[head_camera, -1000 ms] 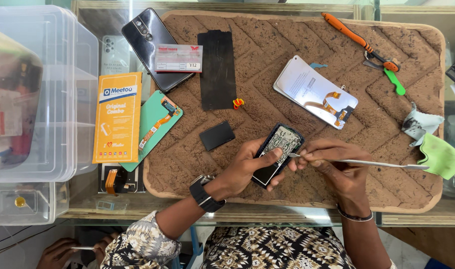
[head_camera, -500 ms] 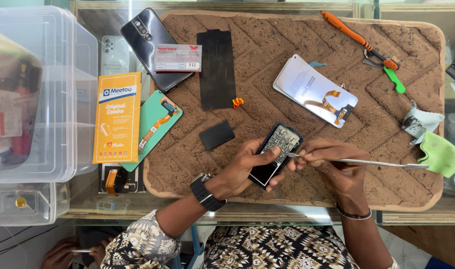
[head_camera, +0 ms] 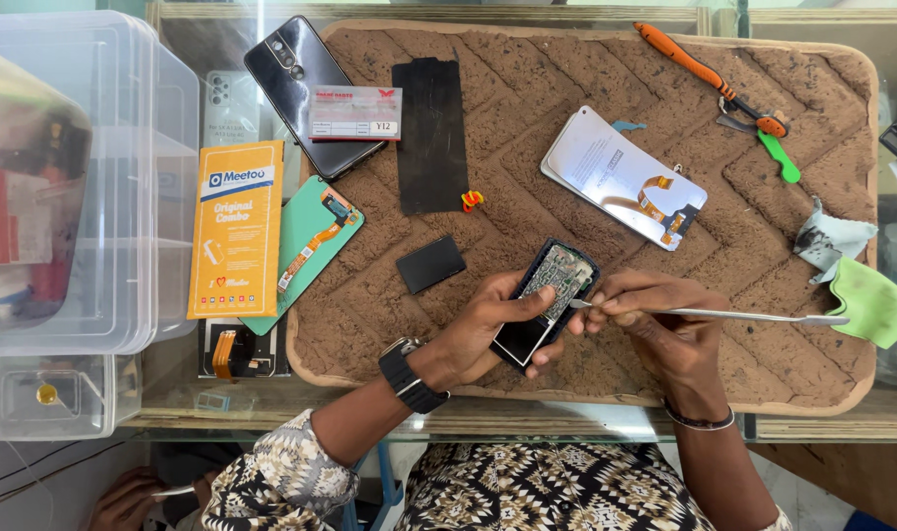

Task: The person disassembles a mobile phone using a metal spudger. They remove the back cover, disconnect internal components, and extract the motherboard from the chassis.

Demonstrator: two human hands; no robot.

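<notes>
Now | left hand (head_camera: 473, 329) grips one opened phone (head_camera: 547, 300) | right hand (head_camera: 655, 320) grips one metal tool (head_camera: 723, 315) | tip touching phone

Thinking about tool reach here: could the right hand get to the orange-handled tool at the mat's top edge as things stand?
Probably yes, once freed: the right hand holds a thin metal tool, and only bare mat lies between it and the orange-handled tool.
</notes>
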